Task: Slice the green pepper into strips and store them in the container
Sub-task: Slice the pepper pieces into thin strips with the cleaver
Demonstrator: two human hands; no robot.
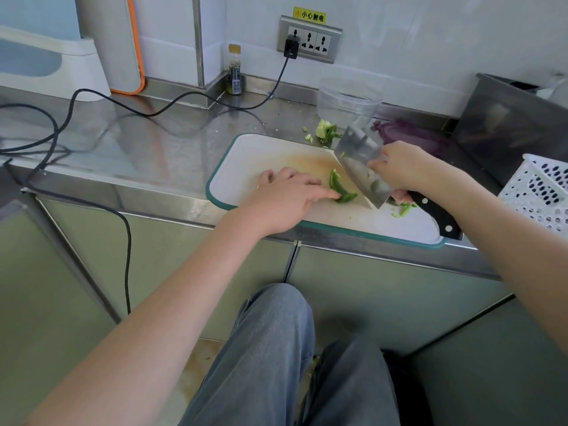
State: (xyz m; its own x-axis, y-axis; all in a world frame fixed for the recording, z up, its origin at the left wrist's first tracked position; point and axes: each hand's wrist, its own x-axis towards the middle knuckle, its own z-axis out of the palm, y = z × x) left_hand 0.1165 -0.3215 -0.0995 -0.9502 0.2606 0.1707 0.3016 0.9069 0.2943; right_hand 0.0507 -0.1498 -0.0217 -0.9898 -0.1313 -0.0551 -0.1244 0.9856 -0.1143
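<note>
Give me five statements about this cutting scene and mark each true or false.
1. The left hand touches a green pepper piece on the cutting board. True.
2. The right hand holds a peeler. False: it grips a cleaver.
3. The clear container stands on the board. False: it stands on the steel counter behind it.
4. The pepper core lies off the board. True.
5. The purple lid covers the container. False: it lies beside it.
</note>
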